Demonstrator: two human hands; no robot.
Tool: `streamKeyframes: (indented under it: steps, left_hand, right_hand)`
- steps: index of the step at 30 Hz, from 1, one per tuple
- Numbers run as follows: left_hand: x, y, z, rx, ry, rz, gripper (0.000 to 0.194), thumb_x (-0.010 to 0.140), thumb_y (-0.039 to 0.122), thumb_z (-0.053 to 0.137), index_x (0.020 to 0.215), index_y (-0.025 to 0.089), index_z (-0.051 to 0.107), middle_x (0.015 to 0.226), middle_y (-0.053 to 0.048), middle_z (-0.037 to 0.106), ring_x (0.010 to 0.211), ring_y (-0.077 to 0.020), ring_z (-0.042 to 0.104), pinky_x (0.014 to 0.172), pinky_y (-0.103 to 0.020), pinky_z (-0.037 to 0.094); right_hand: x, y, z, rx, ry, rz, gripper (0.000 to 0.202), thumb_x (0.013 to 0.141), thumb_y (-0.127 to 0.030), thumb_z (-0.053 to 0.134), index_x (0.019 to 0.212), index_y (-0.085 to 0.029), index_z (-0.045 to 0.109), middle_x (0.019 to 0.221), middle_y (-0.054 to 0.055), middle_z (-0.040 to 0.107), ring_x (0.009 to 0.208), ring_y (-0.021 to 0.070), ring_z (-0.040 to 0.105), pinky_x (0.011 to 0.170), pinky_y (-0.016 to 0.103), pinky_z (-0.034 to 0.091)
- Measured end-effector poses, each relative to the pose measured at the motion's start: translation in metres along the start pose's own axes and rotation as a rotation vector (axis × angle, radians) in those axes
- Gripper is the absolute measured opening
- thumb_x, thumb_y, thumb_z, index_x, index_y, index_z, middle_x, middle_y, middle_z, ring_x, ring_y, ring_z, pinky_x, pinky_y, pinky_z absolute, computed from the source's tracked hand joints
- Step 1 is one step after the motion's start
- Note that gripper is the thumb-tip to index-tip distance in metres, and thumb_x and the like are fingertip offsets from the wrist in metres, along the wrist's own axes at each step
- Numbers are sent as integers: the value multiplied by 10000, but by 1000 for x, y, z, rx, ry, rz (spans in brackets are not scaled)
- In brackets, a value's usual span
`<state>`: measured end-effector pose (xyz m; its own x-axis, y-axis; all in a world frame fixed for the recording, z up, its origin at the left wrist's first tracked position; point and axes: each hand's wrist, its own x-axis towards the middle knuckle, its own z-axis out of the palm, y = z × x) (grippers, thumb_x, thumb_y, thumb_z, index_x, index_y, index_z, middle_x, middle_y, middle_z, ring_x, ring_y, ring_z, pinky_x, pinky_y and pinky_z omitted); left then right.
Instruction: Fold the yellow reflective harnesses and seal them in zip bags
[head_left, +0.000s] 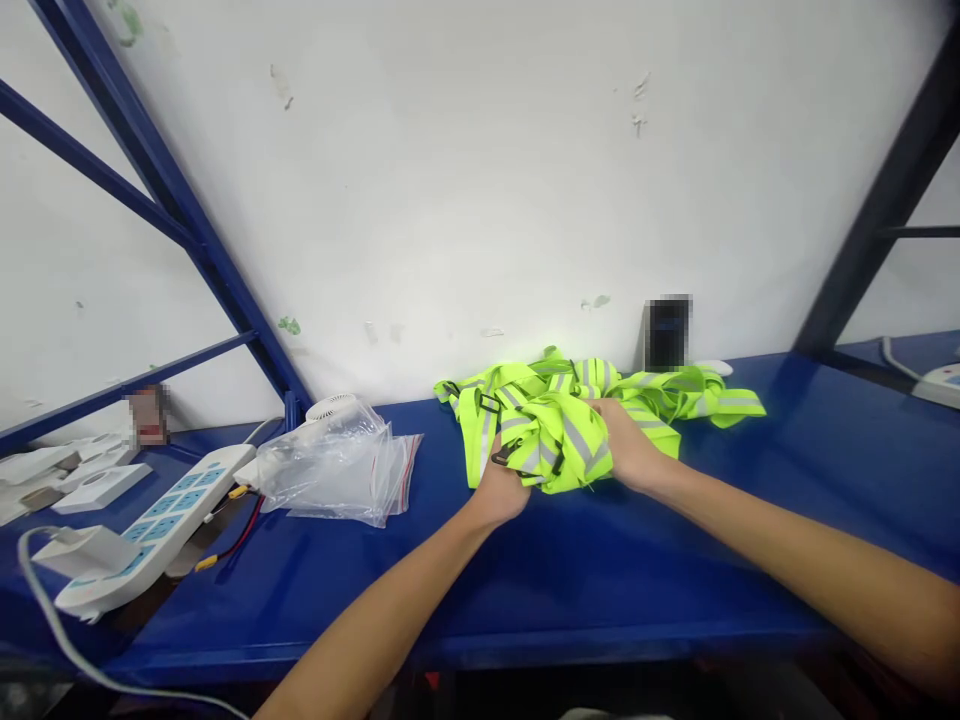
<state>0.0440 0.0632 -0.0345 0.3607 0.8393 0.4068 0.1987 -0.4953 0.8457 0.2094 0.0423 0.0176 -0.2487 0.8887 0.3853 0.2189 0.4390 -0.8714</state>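
Left grip point(504, 490) and right grip point(628, 448) are both closed on one gathered bundle of yellow-green reflective straps point(559, 440), one on either side of it; most fingers are hidden by the webbing, so how firmly each holds cannot be told. The bundle is at the middle of the blue bench point(780, 560), in front of a looser heap of the same webbing point(664, 400) lying towards the wall point(465, 180). Whether its underside touches the bench cannot be determined. The step in hand is judged to be gathering or sorting the straps; the next move would call for keeping both sides held and freeing any tail caught in the heap, with care for the black buckle point(501, 455) beside the left thumb, which could snag. Edges: the front edge of the bench runs below the forearms, and the wall limits reach behind. Room: bare surface extends to the right; on the left, clear plastic bags point(330, 475) and a power strip point(161, 530) restrict sideways movement.
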Motion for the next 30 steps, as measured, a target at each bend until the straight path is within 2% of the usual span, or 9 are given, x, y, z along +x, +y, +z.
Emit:
streamKeyframes:
  steps: [9, 12, 15, 18, 21, 24, 25, 27, 30]
  left_hand:
    - [-9, 14, -11, -593, -266, -119, 667, 592, 419, 855, 1177, 196, 626, 1151, -111, 682, 1148, -320, 613, 1008, -474, 472]
    - [-7, 13, -2, -739, -181, -110, 776, 572, 517, 861, 1235, 215, 595, 1200, -115, 663, 1196, -312, 584, 1014, -452, 469]
    - [-1, 11, 4, -738, -7, -137, 720, 673, 571, 786, 1275, 244, 564, 1214, -98, 661, 1208, -272, 578, 1002, -417, 478]
    - [5, 5, -2, -693, 6, -158, 670, 694, 533, 788, 1258, 245, 568, 1194, -82, 674, 1179, -247, 599, 983, -380, 488]
    - [13, -2, -16, -694, -11, -143, 632, 673, 501, 814, 1197, 220, 600, 1127, -76, 697, 1128, -243, 633, 960, -360, 501]
    - [19, -7, -31, -728, 46, -131, 577, 673, 450, 827, 1151, 206, 617, 1088, -68, 705, 1095, -233, 653, 954, -356, 506]
    - [21, -8, -33, -749, 74, -126, 564, 670, 433, 831, 1140, 205, 618, 1083, -64, 706, 1092, -229, 654, 956, -355, 505]
    - [21, -8, -33, -792, 124, -115, 549, 660, 387, 843, 1127, 210, 617, 1081, -49, 705, 1093, -221, 652, 968, -355, 497]
    - [17, -6, -23, -825, 108, -107, 548, 663, 330, 842, 1152, 227, 618, 1104, -41, 703, 1110, -219, 644, 988, -360, 482]
  right_hand:
    - [1, 17, -4, 91, 27, 7, 238, 684, -387, 702, 673, -164, 620, 544, -10, 562, 561, 152, 503, 495, 258, 407]
    - [2, 24, -3, 54, 47, -107, 224, 655, -338, 740, 728, -161, 624, 624, -6, 617, 634, 173, 559, 588, 280, 467]
    - [-1, 38, 2, -39, 164, -177, 214, 684, -299, 732, 801, -161, 617, 737, 13, 657, 692, 183, 584, 635, 285, 475]
    - [-6, 46, 7, -179, 209, -215, 211, 756, -258, 672, 933, -170, 599, 846, 37, 668, 725, 193, 593, 656, 300, 469]
    - [-9, 45, 7, -256, 131, -219, 232, 850, -262, 576, 1071, -193, 557, 839, 35, 640, 707, 197, 579, 658, 322, 467]
    - [-10, 41, 4, -107, -46, -91, 311, 971, -385, 431, 1216, -219, 524, 750, 14, 603, 622, 186, 577, 626, 329, 488]
    - [-10, 41, 2, -34, -67, -44, 378, 989, -430, 395, 1293, -229, 495, 810, 30, 627, 657, 190, 608, 656, 339, 510]
    - [-9, 43, 1, 67, -27, -10, 534, 972, -496, 438, 1449, -267, 370, 1153, 96, 633, 946, 228, 659, 812, 377, 534]
    - [-8, 46, 3, 114, -1, -84, 918, 811, -501, 704, 1546, -316, 186, 1560, 100, 328, 1402, 283, 379, 1079, 424, 404]
